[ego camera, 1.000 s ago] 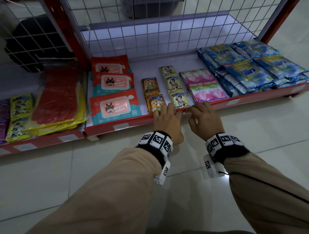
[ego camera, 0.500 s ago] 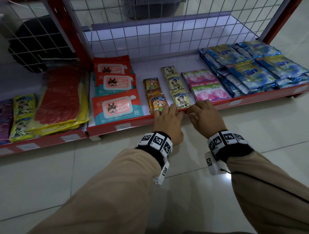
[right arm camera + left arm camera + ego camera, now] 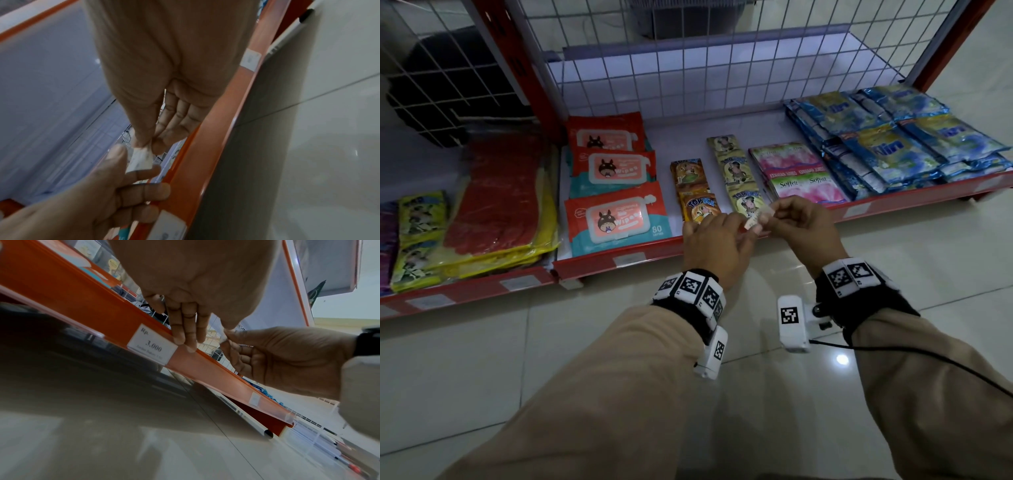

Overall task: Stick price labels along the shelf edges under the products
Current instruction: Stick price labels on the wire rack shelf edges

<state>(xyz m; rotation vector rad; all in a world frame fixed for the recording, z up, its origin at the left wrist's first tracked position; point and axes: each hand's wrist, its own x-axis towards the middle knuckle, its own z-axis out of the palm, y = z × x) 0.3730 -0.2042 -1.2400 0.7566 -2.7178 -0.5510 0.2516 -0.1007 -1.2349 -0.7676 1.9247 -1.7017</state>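
Head view first: we've got both hands up at the front edge of the low red shelf (image 3: 599, 262), right in front of the Top Ice sachets (image 3: 698, 207). Our right hand (image 3: 803, 233) pinches a small white price label (image 3: 758, 219) between thumb and forefinger, the other fingers curled under. Our left hand (image 3: 717, 245) sits just beside it, fingertips meeting the label's left end. The label is held just above the edge strip, not stuck down. The wipes packs (image 3: 616, 222) lie toward the shelf's left end, the pink Soffell packs (image 3: 804, 181) to the right of the sachets, and the blue detergent sachets (image 3: 893, 150) at the right end.

Left wrist view: our left fingers (image 3: 186, 331) lie fairly straight against the top of the orange-red shelf edge (image 3: 216, 373), right next to a stuck label reading Rp. 3.000 (image 3: 152, 346). The left thumb meets the right hand (image 3: 287, 360) at the loose label (image 3: 223, 337), mostly hidden here.

Right wrist view: the right thumb and forefinger clamp the label (image 3: 139, 160), and the left hand (image 3: 107, 186) holds its other end between thumb and index finger. Another label (image 3: 249, 60) sits farther along the edge.
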